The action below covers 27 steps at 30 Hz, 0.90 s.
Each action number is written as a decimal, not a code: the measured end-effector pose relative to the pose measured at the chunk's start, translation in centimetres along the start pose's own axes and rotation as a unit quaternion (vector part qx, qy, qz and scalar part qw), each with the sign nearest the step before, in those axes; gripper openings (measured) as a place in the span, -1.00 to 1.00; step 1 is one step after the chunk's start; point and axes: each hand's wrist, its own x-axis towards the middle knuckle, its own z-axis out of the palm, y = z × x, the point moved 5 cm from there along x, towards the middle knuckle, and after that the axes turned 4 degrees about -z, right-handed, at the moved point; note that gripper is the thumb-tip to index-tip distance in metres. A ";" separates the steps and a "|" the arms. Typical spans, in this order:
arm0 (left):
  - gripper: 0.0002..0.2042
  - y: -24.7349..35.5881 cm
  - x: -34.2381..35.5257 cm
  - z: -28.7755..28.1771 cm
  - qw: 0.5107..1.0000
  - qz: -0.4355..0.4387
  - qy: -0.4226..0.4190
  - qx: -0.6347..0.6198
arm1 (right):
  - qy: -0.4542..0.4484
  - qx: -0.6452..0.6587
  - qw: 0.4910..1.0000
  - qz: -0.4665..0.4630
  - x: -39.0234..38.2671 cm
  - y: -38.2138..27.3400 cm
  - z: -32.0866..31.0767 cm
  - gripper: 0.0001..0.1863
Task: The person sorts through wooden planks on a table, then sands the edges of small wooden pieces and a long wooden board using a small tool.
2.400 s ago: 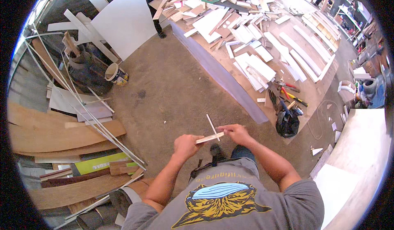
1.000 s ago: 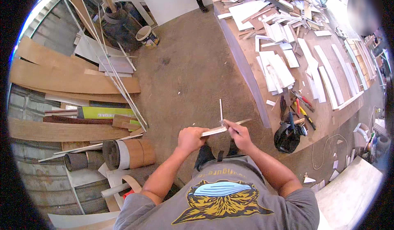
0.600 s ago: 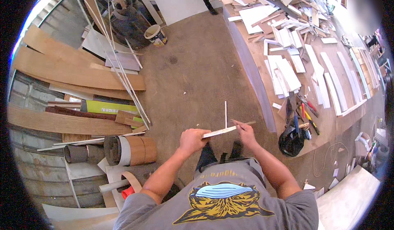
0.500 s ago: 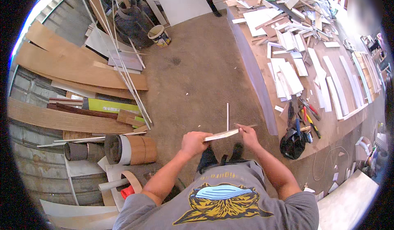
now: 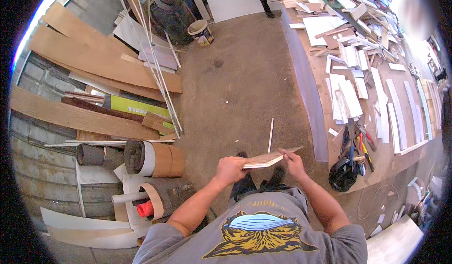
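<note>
Board (image 5: 264,159) has tipped since a moment ago, brown face showing, long axis running left-to-right between the hands. Left hand (image 5: 230,170) is clenched on one end; right hand (image 5: 293,163), nearer the white strip (image 5: 270,135) sticking out beyond, can't tell if it's pinching.

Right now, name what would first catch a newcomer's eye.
Probably the jumbled heap of white and brown board offcuts, upper right. Next, the yellow animal print wearing a blue mask on the grey cloth shirt, bottom centre. Above it, the left hand holds a flat brown wooden board, the right hand at its right end.
</note>
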 end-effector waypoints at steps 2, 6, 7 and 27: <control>-0.66 0.6 -0.1 -0.1 1.000 0.001 0.007 0.000 | 0.057 -0.103 0.977 0.177 0.2 3.7 -1.8 -0.63; -0.65 0.1 -1.3 0.4 0.999 -0.017 0.020 -0.028 | 0.020 -0.042 0.998 0.036 -0.3 0.7 1.0 -0.64; -0.65 0.2 -1.3 0.4 0.999 -0.012 0.030 -0.033 | 0.030 0.029 0.999 0.005 -0.8 -0.2 1.5 -0.65; -0.63 1.7 -0.6 2.0 1.000 -0.003 -0.004 -0.015 | 0.044 0.102 0.993 0.039 -1.9 0.0 -0.1 -0.60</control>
